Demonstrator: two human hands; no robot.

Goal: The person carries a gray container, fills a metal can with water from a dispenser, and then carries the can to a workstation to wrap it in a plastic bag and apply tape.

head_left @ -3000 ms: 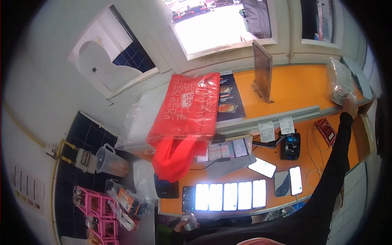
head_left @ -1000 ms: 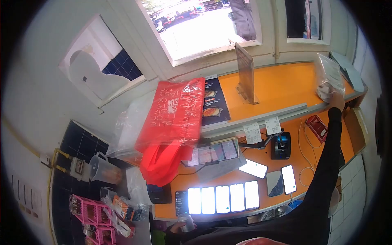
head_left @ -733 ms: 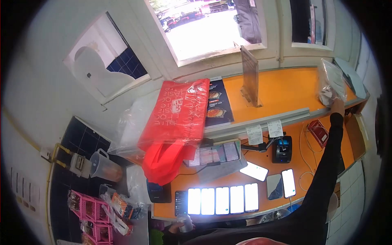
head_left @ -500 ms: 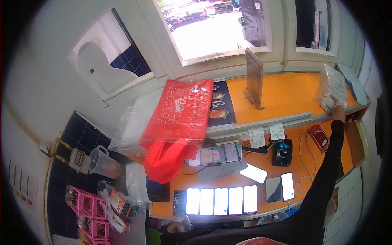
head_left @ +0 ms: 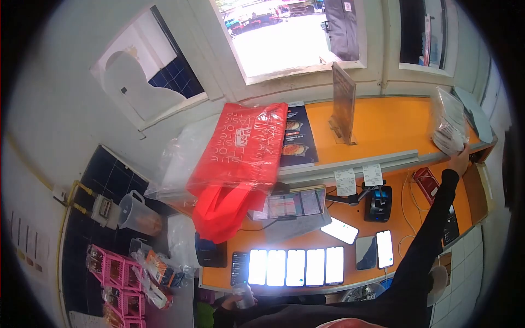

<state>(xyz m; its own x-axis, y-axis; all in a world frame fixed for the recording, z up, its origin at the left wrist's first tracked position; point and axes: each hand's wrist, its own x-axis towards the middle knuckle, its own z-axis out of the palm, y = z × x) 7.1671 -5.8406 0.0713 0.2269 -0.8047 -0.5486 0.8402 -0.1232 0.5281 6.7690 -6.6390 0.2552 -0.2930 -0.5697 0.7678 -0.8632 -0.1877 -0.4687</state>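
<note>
My right arm stretches to the far right, where my right hand (head_left: 459, 160) is at the near end of a clear plastic bag (head_left: 449, 123) with white contents on the orange ledge. Its fingertips seem to touch the bag's lower edge, but their grip is too small to make out. Low in the view, my left hand (head_left: 232, 302) is closed around a pale grey cylindrical container (head_left: 245, 296), just below the desk's front edge. Several phones with lit white screens (head_left: 296, 268) lie in a row above it, beside a dark-screened phone (head_left: 239, 268).
A red tote bag (head_left: 240, 147) in plastic hangs over the ledge at left. A sign stand (head_left: 343, 104), receipts (head_left: 345, 182), a tablet (head_left: 289, 204), a small blue-black printer (head_left: 378, 203) and cables occupy the counter. Pink baskets (head_left: 117, 268) and a clear jug (head_left: 138, 214) stand left.
My right hand has moved slightly down and right, from over the plastic bag's near end to its lower edge. More of the bag's contents shows. My left hand still holds the container.
</note>
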